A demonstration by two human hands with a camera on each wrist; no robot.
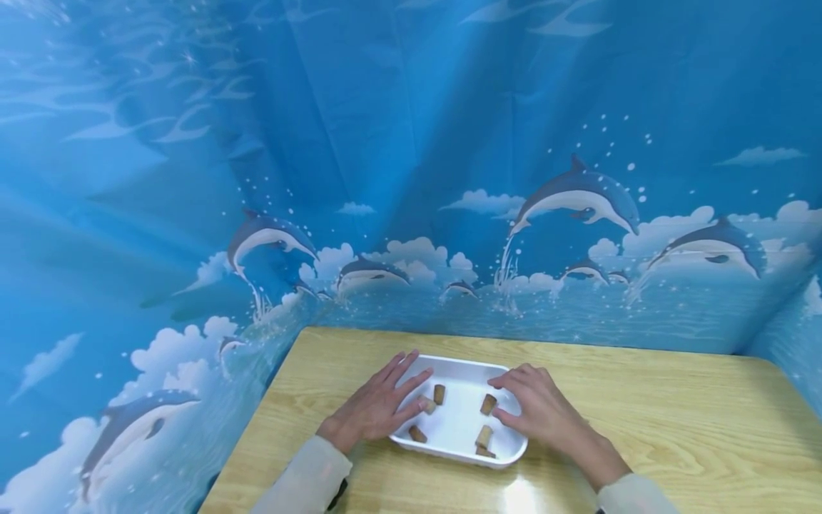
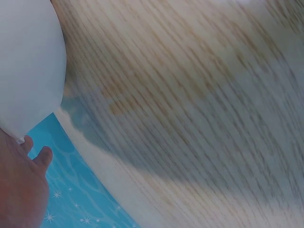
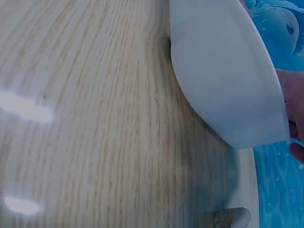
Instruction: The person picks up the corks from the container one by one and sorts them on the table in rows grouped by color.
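A white tray (image 1: pixel 459 414) holds several short brown cylinders that look like corks. My left hand (image 1: pixel 379 403) lies over the tray's left end with fingers spread; its thumb tip is at a light cork (image 1: pixel 429 406), contact unclear. A darker cork (image 1: pixel 439 394) stands just beyond, and another cork (image 1: pixel 417 434) lies nearer me. Over the right rim, my right hand (image 1: pixel 539 407) has thumb and index finger apart, beside a dark cork (image 1: pixel 489 405). Closer to me are a pale cork (image 1: pixel 484 436) and a brown piece (image 1: pixel 485 452). Both wrist views show mostly the tray's outer wall (image 2: pixel 31 61).
The tray stands on a wood-grain table (image 1: pixel 681 421). A blue curtain (image 1: pixel 417 143) printed with dolphins hangs behind and at the sides. In the right wrist view, a cork-like piece (image 3: pixel 232 217) lies on the table near its edge.
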